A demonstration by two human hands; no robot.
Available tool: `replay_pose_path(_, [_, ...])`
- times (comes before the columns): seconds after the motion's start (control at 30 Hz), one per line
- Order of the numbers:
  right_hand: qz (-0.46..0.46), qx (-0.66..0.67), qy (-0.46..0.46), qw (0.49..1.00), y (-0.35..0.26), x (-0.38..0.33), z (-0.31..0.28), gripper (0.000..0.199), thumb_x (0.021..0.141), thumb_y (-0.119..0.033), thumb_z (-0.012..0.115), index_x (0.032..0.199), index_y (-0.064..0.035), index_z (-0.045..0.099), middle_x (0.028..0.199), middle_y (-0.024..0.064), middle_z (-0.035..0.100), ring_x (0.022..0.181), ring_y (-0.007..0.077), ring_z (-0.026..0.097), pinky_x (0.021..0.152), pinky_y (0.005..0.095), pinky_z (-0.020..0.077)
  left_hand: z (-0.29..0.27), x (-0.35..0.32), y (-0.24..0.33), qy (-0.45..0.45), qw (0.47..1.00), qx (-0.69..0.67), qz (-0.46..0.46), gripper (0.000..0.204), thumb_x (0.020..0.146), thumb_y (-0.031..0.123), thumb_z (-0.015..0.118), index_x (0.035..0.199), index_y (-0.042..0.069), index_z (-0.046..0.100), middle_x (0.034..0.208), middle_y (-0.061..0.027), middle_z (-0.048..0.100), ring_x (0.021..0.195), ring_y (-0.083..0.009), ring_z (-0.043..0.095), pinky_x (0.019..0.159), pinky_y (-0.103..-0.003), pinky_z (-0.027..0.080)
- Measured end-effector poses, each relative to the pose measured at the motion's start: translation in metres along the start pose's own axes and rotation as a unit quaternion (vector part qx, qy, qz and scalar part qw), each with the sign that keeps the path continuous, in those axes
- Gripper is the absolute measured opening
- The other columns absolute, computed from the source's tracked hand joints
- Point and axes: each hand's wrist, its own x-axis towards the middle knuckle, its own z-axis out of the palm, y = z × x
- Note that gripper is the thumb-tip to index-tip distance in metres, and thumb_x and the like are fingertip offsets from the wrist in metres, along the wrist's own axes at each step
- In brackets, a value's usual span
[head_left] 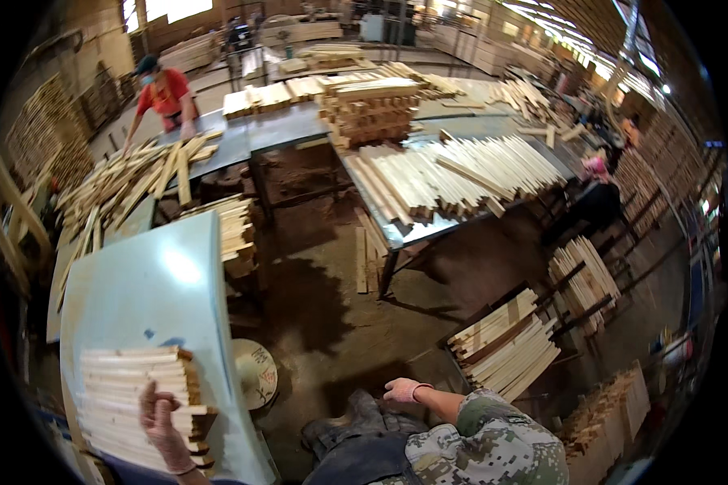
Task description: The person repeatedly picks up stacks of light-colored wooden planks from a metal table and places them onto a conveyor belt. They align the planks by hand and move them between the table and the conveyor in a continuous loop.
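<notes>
Strips (129, 388): pale wood pieces are lying side by side on the near left tabletop (154, 283), their right ends jutting unevenly.
Left hand (163, 428): hovering over or resting on the strips' right part, contact being hard to tell; thumb and fingers are standing apart.
Right hand (402, 390): hanging well apart to the right, away from the strips; whether its fingers are closing, I cannot tell.
Uneven ends: pressing them with a flat palm would probably be squaring the row without catching splinters.
</notes>
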Motion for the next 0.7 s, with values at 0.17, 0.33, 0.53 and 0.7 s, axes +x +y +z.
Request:
replay_pose_path(0.17, [0.136, 0.188, 0.027, 0.972, 0.111, 0.006, -0.007, 0.068, 0.094, -0.039, 0.072, 0.148, 0.0004, 0.059, 0.134, 0.0154, 0.072, 0.110, 0.0288, 0.071, 0.096, 0.0406, 0.0552, 0.181, -0.004, -0.042, -0.220, 0.958, 0.005, -0.183, 0.043, 0.097, 0.006, 0.069, 0.138, -0.003, 0.065, 0.100, -0.0079, 0.073, 0.086, -0.0159, 0.068, 0.080, -0.030, 0.058])
replay_pose_path(0.33, [0.154, 0.381, 0.080, 0.908, 0.169, -0.005, -0.037, 0.070, 0.095, -0.034, 0.072, 0.154, 0.0007, 0.054, 0.135, 0.0144, 0.071, 0.105, 0.0230, 0.071, 0.091, 0.0378, 0.0565, 0.290, -0.016, -0.169, -0.327, 0.892, 0.124, -0.285, 0.033, 0.094, 0.014, 0.072, 0.124, 0.002, 0.074, 0.089, -0.0004, 0.068, 0.075, -0.0089, 0.059, 0.069, -0.026, 0.049])
replay_pose_path(0.53, [0.126, 0.379, 0.166, 0.902, 0.181, 0.018, -0.078, 0.069, 0.095, -0.033, 0.073, 0.151, 0.0020, 0.056, 0.132, 0.0138, 0.072, 0.102, 0.0208, 0.070, 0.089, 0.0365, 0.0567, 0.214, -0.080, -0.401, -0.278, 0.720, 0.295, -0.564, 0.031, 0.094, 0.031, 0.062, 0.085, 0.003, 0.070, 0.079, -0.0121, 0.070, 0.068, -0.0321, 0.065, 0.064, -0.044, 0.051])
replay_pose_path(0.7, [0.169, 0.439, 0.151, 0.869, 0.190, 0.025, -0.133, 0.075, 0.093, -0.045, 0.067, 0.150, 0.0032, 0.056, 0.156, 0.0232, 0.056, 0.147, 0.0340, 0.052, 0.119, 0.0374, 0.0416, 0.217, -0.093, -0.380, -0.394, 0.637, 0.394, -0.532, 0.025, 0.092, 0.027, 0.064, 0.086, 0.004, 0.072, 0.082, -0.0143, 0.072, 0.073, -0.0332, 0.068, 0.067, -0.045, 0.053])
